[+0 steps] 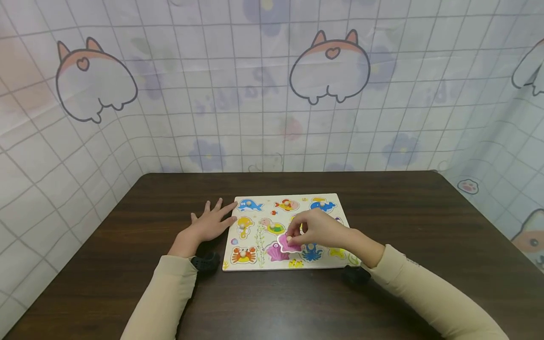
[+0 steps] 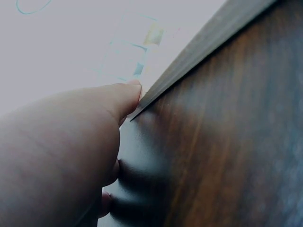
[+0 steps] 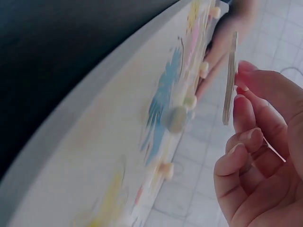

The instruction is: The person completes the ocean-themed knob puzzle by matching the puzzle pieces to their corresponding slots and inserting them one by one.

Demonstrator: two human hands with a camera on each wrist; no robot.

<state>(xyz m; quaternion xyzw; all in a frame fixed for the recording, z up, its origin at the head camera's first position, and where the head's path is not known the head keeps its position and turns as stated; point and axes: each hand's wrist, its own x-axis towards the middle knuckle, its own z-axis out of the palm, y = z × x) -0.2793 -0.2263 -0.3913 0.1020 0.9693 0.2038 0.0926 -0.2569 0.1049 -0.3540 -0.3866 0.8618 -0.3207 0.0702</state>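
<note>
A pegged sea-animal puzzle board (image 1: pixel 263 264) lies flat on the table. My right hand (image 1: pixel 320 229) pinches a pink puzzle piece (image 1: pixel 283 245) by its small knob and holds it above the lower part of the board. In the right wrist view the puzzle piece (image 3: pixel 230 82) appears edge-on between thumb and fingertips, clear of the board. Under it shows a pink shell picture (image 1: pixel 276 254). My left hand (image 1: pixel 209 226) lies with fingers spread at the board's left edge, and in the left wrist view its thumb (image 2: pixel 128 94) touches the corner of the board.
Several knobbed pieces sit in the board, among them a crab (image 1: pixel 243 255), an octopus (image 1: pixel 312 252), a seahorse (image 1: pixel 244 227) and a turtle (image 1: pixel 272 226). The dark wooden table (image 1: pixel 289 307) runs back to a wall hung with patterned cloth (image 1: pixel 238 118).
</note>
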